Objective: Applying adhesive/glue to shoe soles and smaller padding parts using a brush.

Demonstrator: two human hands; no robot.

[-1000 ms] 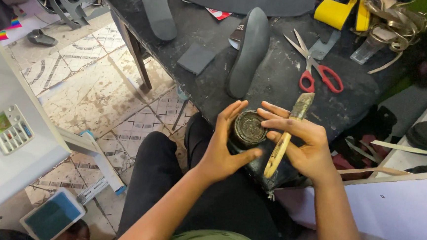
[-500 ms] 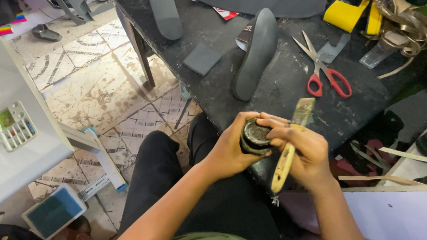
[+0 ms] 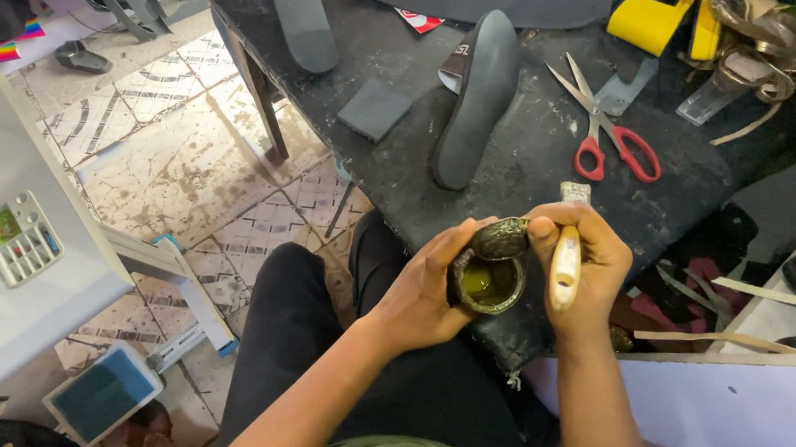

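Observation:
My left hand [image 3: 422,285] grips a small round tin [image 3: 488,282] with yellowish glue inside, held over my lap at the front edge of the black table [image 3: 531,158]. My right hand [image 3: 580,258] holds a cream-handled brush [image 3: 565,261] against its palm. Its fingertips lift the tin's grimy lid [image 3: 500,238], which is tilted up off the rim. A dark shoe sole [image 3: 478,95] stands on edge on the table just beyond my hands.
Red-handled scissors [image 3: 615,136] lie on the table to the right, a grey pad [image 3: 375,109] and another sole [image 3: 298,15] to the left. Yellow objects [image 3: 650,23] and straps sit at the back. A white surface with a small calculator [image 3: 21,237] stands left, over tiled floor.
Both hands have closed around the tin and come closer to my body. The lid, seated a second ago, is now lifted off the rim by my right fingers, showing the glue.

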